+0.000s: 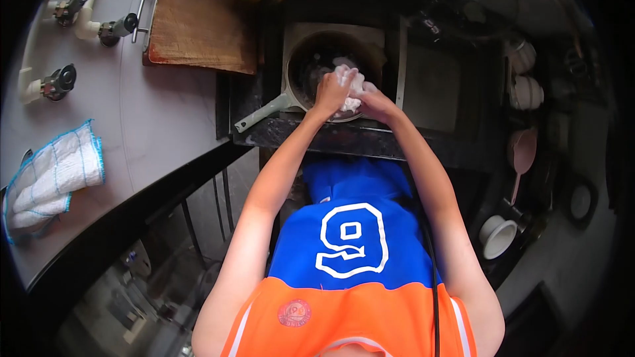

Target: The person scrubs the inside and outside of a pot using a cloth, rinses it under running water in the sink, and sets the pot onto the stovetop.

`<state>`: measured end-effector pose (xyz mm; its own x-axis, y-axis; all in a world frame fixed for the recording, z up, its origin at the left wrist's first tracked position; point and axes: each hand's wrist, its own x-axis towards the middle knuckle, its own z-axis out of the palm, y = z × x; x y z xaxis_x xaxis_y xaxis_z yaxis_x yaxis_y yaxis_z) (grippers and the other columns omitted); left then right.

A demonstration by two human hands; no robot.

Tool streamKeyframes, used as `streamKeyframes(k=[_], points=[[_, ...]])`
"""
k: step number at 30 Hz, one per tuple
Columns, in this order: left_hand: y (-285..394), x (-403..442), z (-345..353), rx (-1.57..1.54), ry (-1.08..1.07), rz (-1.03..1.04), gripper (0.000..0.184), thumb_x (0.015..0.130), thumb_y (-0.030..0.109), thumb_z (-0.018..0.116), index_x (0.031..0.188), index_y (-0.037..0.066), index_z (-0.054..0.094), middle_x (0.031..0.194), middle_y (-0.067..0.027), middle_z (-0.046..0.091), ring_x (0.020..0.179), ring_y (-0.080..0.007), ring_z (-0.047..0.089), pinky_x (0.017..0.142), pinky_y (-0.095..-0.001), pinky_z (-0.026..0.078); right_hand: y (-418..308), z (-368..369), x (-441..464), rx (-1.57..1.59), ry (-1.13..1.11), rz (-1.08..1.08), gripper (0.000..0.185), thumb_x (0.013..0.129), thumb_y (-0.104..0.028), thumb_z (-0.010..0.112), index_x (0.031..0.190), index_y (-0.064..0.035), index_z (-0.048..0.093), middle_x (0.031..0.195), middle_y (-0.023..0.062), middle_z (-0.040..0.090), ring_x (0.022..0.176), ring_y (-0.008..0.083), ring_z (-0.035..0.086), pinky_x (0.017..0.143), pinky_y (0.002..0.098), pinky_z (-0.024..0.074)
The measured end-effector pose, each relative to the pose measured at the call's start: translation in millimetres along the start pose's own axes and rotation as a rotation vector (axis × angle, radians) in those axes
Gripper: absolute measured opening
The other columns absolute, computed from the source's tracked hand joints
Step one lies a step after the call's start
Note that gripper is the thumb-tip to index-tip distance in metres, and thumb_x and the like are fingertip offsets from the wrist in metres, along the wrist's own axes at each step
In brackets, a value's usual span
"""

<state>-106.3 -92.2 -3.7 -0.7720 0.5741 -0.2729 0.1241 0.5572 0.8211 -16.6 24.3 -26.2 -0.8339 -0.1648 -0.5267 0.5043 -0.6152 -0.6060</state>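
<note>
Evidently left hand (pixel 331 96) and right hand (pixel 376 102) hold a white lump (pixel 351 103), grip closed; it's half-hidden.

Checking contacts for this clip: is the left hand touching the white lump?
Touching. The head view shows the left hand with its fingers curled directly against the white lump.

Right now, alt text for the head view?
The wearer's left hand and right hand meet at a white, foamy-looking wad over a round pan with a long pale handle. To the left are a wooden board and a white cloth with blue lines.
</note>
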Motion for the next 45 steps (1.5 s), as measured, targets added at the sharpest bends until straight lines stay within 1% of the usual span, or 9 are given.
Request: streamKeyframes(k=[8,12,18,28,32,34,36,41,45], points=[[-104.6,27.6,20.5,0.489,0.184,0.166,0.034,0.090,0.031,0.056,0.109,0.003,0.062,0.110,-0.0228,0.060,0.106,-0.0377,0.056,0.085,-0.0480,0.045,57.4,-75.4,88.5,-0.244,0.506,-0.041,0.034,0.095,-0.030,0.056,0.109,-0.0004,0.065,0.096,0.0103,0.067,0.091,0.0198,0.063,0.077,0.0329,0.0473],[-147.8,28.3,-26.9,0.923,0.270,0.036,0.073,0.079,0.046,0.067,0.135,0.005,0.046,0.128,-0.0172,0.048,0.121,-0.0357,0.044,0.093,-0.0516,0.038,42.7,-122.9,178.6,-0.965,0.538,-0.778,0.031,0.093,-0.020,0.050,0.121,-0.0096,0.061,0.117,0.0181,0.061,0.103,0.0316,0.058,0.083,0.0408,0.0457],[-172.6,6.7,-65.1,0.880,-0.320,-0.189,0.120,0.059,0.062,0.076,0.148,0.004,0.021,0.096,-0.0204,0.065,0.076,-0.0378,0.067,0.067,-0.0414,0.054,57.3,-153.0,226.7,-2.458,0.069,-0.560,0.040,0.084,-0.012,0.054,0.124,-0.0104,0.058,0.133,0.0135,0.049,0.122,0.0310,0.044,0.096,0.0517,0.0367],[-186.4,-5.5,-65.3,0.961,-0.279,0.011,0.094,0.066,0.028,0.079,0.140,-0.006,0.032,0.079,-0.0154,0.066,0.070,-0.0305,0.067,0.062,-0.0394,0.053,164.1,-99.9,126.7,-1.285,-0.305,-0.007,0.054,0.086,-0.024,0.060,0.130,0.0023,0.044,0.127,0.0233,0.048,0.119,0.0378,0.047,0.103,0.0398,0.0384],[-185.6,-5.0,-63.8,0.966,-0.264,0.042,0.038,0.066,0.030,0.078,0.084,-0.001,0.067,0.076,-0.0128,0.067,0.071,-0.0278,0.068,0.064,-0.0377,0.054,179.9,-26.2,167.1,-0.492,0.034,0.023,0.047,0.091,-0.020,0.054,0.131,0.0013,0.041,0.127,0.0133,0.051,0.117,0.0243,0.048,0.104,0.0330,0.0340],[-190.6,-3.9,-64.3,0.932,-0.264,0.016,0.036,0.066,0.030,0.078,0.083,0.000,0.068,0.076,-0.0129,0.067,0.072,-0.0278,0.068,0.064,-0.0380,0.054,135.3,3.6,158.3,-0.443,-0.012,0.055,0.047,0.091,-0.021,0.055,0.132,-0.0025,0.042,0.126,0.0165,0.050,0.114,0.0266,0.050,0.102,0.0336,0.0359],[-200.4,-5.2,-64.4,0.883,-0.270,0.018,0.083,0.067,0.028,0.074,0.133,-0.010,0.041,0.076,-0.0178,0.065,0.068,-0.0341,0.066,0.062,-0.0422,0.053,141.2,-6.1,151.5,-0.627,-0.072,0.037,0.047,0.090,-0.020,0.055,0.132,-0.0048,0.042,0.127,0.0194,0.049,0.116,0.0296,0.050,0.101,0.0357,0.0373],[-195.8,-4.9,-67.9,0.859,-0.282,0.067,0.034,0.067,0.027,0.074,0.079,-0.003,0.064,0.076,-0.0178,0.066,0.070,-0.0350,0.066,0.064,-0.0436,0.053,135.0,-85.3,103.5,-1.548,-0.223,0.245,0.055,0.083,-0.024,0.059,0.135,-0.0184,0.043,0.128,0.0224,0.045,0.117,0.0403,0.048,0.097,0.0468,0.0416],[-193.9,-6.2,-64.9,0.852,-0.269,0.039,0.035,0.067,0.027,0.074,0.081,-0.003,0.065,0.076,-0.0185,0.066,0.070,-0.0352,0.066,0.064,-0.0435,0.053,135.8,-113.0,108.8,-1.778,-0.124,0.284,0.056,0.084,-0.022,0.058,0.135,-0.0106,0.040,0.129,0.0233,0.045,0.118,0.0410,0.046,0.099,0.0495,0.0387]])
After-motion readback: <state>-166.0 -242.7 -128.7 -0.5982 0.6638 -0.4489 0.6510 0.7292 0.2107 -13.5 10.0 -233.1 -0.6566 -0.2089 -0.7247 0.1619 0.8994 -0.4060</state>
